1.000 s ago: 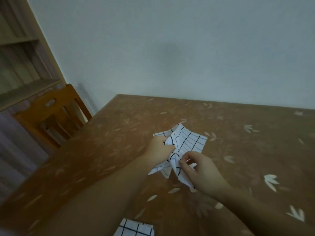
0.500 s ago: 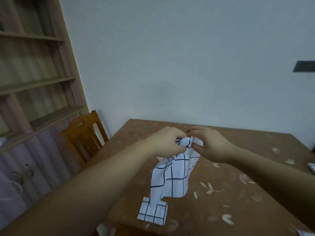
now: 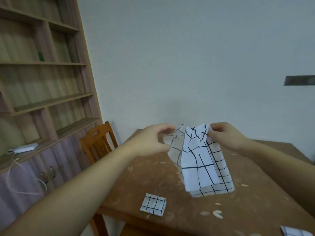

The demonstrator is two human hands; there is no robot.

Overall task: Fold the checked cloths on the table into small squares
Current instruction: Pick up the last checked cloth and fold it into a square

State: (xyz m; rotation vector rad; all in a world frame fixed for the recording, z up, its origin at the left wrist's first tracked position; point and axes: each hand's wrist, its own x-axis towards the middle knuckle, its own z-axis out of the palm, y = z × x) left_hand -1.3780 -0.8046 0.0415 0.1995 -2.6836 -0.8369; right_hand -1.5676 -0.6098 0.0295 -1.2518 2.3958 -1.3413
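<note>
Both hands have pulled apart since a moment ago, and the checked cloth (image 3: 198,160) now hangs wider between them. The left hand (image 3: 154,140) pinches the cloth's top left corner. The right hand (image 3: 225,136) pinches its top right corner. The cloth is held up in the air above the brown table (image 3: 255,198), and its bottom edge hangs low, close to the tabletop. A small folded cloth (image 3: 153,204) lies flat on the near left part of the table. Another checked cloth (image 3: 295,233) peeks in at the near right corner. A wooden chair (image 3: 97,142) stands left of the table, next to tall shelves (image 3: 42,65).
</note>
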